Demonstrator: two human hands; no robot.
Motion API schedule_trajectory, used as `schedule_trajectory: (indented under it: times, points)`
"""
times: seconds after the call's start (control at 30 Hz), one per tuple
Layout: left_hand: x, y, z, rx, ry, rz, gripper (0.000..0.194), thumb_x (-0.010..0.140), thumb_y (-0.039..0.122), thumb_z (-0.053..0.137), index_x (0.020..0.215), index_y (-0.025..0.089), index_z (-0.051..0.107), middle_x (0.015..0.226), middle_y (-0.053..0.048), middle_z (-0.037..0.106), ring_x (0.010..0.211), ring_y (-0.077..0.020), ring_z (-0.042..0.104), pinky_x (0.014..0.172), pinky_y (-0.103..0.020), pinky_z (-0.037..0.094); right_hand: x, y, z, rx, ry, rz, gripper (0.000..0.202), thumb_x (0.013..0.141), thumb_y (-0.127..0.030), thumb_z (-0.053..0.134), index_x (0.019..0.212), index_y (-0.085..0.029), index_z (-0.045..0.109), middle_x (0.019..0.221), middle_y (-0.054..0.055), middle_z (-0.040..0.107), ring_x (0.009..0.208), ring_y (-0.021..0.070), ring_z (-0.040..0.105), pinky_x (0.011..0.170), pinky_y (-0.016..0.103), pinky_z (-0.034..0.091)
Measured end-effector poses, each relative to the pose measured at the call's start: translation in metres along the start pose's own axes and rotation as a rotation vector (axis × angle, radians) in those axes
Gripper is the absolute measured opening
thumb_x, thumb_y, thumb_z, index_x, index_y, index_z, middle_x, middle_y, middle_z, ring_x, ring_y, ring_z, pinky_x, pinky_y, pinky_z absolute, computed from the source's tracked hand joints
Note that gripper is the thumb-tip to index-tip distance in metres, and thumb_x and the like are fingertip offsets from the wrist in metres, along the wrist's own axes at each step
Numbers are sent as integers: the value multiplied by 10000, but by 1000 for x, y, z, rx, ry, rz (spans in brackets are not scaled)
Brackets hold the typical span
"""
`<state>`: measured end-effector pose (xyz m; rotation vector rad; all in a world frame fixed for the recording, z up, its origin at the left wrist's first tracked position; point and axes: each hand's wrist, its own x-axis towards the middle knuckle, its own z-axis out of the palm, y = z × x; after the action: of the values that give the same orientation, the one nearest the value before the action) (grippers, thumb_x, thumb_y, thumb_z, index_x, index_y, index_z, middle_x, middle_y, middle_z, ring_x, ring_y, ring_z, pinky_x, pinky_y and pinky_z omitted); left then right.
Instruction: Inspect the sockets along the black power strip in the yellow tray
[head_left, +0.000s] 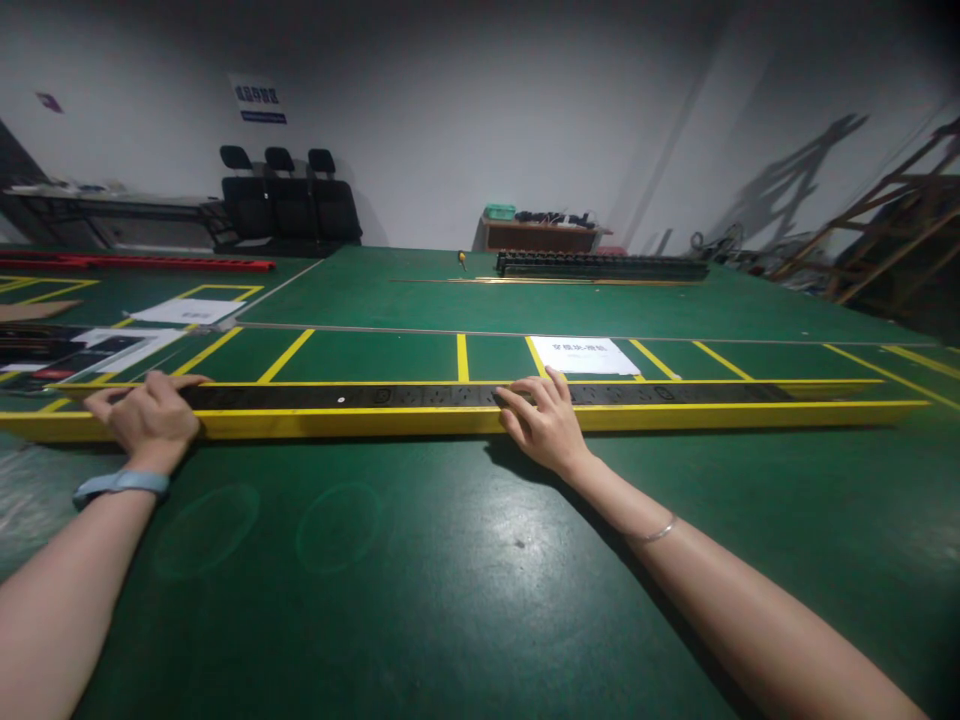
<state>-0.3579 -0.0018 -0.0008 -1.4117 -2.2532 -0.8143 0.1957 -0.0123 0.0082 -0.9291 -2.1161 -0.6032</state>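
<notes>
A long yellow channel (360, 426) lies across the green table, with a black strip of power sockets (420, 396) along its inside. My left hand (154, 415) is closed over the channel towards its left end, fingers bent across both edges. Around the middle, my right hand (546, 415) reaches over the near wall, its bent fingers on the socket strip and towards the far edge. Its fingertips are partly hidden. To the right of the sockets, the channel's inside (825, 391) shows a yellow far wall.
Just behind the channel lies a printed white sheet (585, 356), among yellow tape lines. More papers (187, 311) lie at left, beside dark flat pieces (37, 347). Farther back are red rails (150, 263), a black slotted rail (600, 266) and a small yellow-and-black tool (462, 259).
</notes>
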Motion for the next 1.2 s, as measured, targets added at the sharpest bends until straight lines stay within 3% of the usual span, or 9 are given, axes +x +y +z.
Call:
schedule_trajectory:
  times: [0.17, 0.27, 0.57, 1.03, 1.2]
  points:
    - [-11, 40, 1, -9, 27, 65, 647, 927, 239, 114, 961, 163, 756, 897, -123, 738, 883, -245, 553, 969, -445, 246, -1, -2, -1, -15, 26, -11, 250, 897, -284, 585, 1116, -207, 679, 1079, 83, 663, 1064, 226, 566, 1129, 499, 322]
    - [-14, 53, 1, -28, 25, 89, 622, 923, 240, 143, 946, 162, 759, 904, -122, 739, 935, -245, 578, 973, -440, 252, -3, 1, -2, -21, 25, 26, 223, 899, -283, 584, 1075, -201, 694, 1054, 84, 669, 1027, 222, 574, 1118, 494, 333]
    - [-13, 51, 0, -16, 23, 106, 621, 924, 241, 149, 972, 153, 762, 918, -138, 728, 948, -250, 578, 971, -440, 249, -3, 5, -4, -18, 11, 84, 188, 912, -263, 565, 1014, -222, 717, 967, 51, 689, 931, 192, 584, 1101, 474, 341]
    - [-13, 51, -4, -12, -20, 137, 588, 909, 236, 175, 946, 164, 757, 944, -134, 731, 969, -248, 560, 994, -445, 224, -5, 26, -7, -31, 79, 57, 217, 901, -231, 576, 712, -241, 681, 836, 7, 690, 926, 185, 573, 1064, 441, 379]
    - [-12, 49, -3, -8, -16, 150, 598, 919, 259, 167, 960, 160, 756, 937, -138, 734, 963, -243, 564, 1005, -445, 221, -10, 32, -9, -39, 58, 58, 152, 905, -227, 564, 813, -238, 685, 872, 15, 693, 955, 198, 568, 1059, 449, 377]
